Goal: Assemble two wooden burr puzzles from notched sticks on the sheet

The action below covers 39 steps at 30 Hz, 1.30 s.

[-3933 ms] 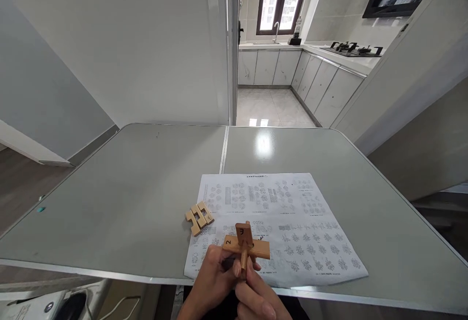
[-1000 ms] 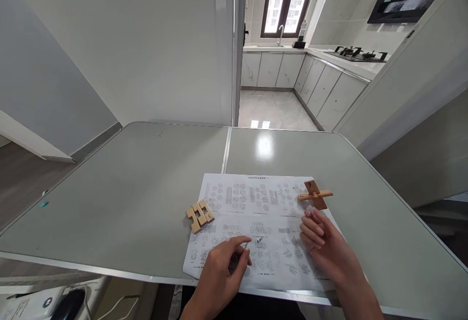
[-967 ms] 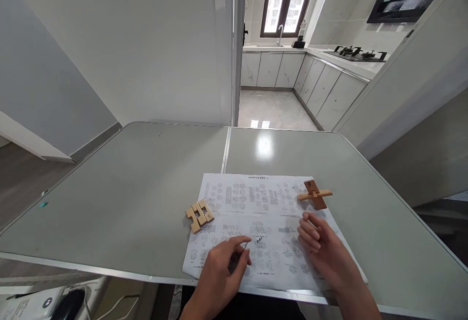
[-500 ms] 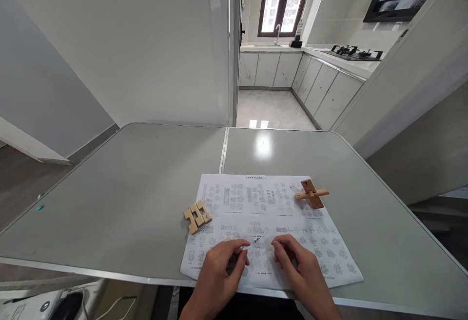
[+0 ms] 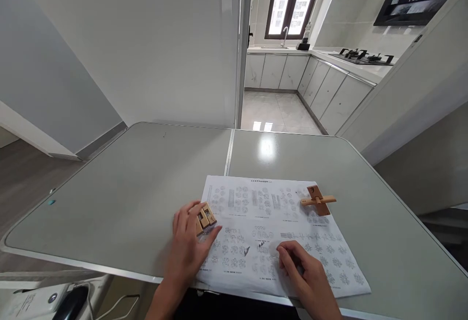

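OK, head view, the only one I've got: L hand (image 5: 186,244) is over the pale wood blocks (image 5: 209,215), which seem to straddle the L edge of the printed paper (image 5: 353,283) on the grey table (image 5: 120,203). Thumb's spread wide of the fingers, index looks to be on top of the blocks; can't tell if I've any squeeze on. R hand (image 5: 303,269) is low over the paper, fingers curled in, thumb tip by index, nothing visible between. Darker wood cross (image 5: 319,202) lies at the paper's upper R, well apart from both hands.

Handling: blocks prob. light, stiff, tough, slightly slick; pieces may slide apart, so I'd pinch across the outer sides. Cross: best by the round bar.

Writing: cross has a "3"-like mark, orientation unclear; blocks' mark is too small. Paper's title & captions illegible to me; no brand readable.
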Tool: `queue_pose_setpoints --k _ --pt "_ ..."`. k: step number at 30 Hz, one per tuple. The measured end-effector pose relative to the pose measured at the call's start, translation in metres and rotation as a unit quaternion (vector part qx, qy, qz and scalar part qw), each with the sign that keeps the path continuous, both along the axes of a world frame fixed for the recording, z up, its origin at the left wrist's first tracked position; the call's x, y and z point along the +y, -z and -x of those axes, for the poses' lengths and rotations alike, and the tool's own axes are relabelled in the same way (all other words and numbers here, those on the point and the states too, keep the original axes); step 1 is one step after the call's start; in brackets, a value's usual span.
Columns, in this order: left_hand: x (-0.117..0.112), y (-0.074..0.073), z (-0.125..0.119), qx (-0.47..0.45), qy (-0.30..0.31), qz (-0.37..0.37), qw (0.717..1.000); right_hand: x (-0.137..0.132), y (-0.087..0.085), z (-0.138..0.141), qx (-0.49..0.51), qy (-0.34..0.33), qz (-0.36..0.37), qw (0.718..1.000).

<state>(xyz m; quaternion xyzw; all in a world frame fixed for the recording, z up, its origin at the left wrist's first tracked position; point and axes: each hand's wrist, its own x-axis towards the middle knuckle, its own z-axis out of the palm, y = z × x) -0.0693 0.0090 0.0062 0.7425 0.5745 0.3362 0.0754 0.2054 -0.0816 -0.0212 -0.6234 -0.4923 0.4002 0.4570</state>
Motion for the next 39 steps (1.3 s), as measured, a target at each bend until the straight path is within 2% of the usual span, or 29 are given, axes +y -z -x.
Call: queue_pose_setpoints --k 6,13,19,24,31,35,39 --pt "0.011 0.016 0.022 0.024 -0.019 0.051 0.998 0.0 0.005 -0.001 -0.034 -0.014 0.016 0.999" --pt "0.013 0.024 0.026 -0.002 -0.015 0.107 0.994 0.003 0.011 -0.002 -0.062 -0.013 0.014 0.998" --pt "0.014 0.026 0.023 -0.011 -0.005 0.129 0.992 0.005 0.013 -0.006 -0.073 -0.038 0.029 0.996" --pt "0.012 0.024 0.023 -0.019 0.001 0.136 0.991 0.004 0.01 -0.003 -0.073 -0.006 0.026 0.997" --pt "0.01 0.022 0.023 -0.005 -0.003 0.12 0.993 0.002 0.008 -0.002 -0.071 -0.015 0.034 0.997" --pt "0.007 0.022 0.025 -0.005 0.001 0.115 0.993 0.006 0.002 -0.004 -0.085 -0.061 0.049 0.993" --pt "0.009 0.02 0.024 -0.004 0.032 0.105 0.994 0.024 -0.019 -0.002 -0.101 -0.156 0.024 0.982"
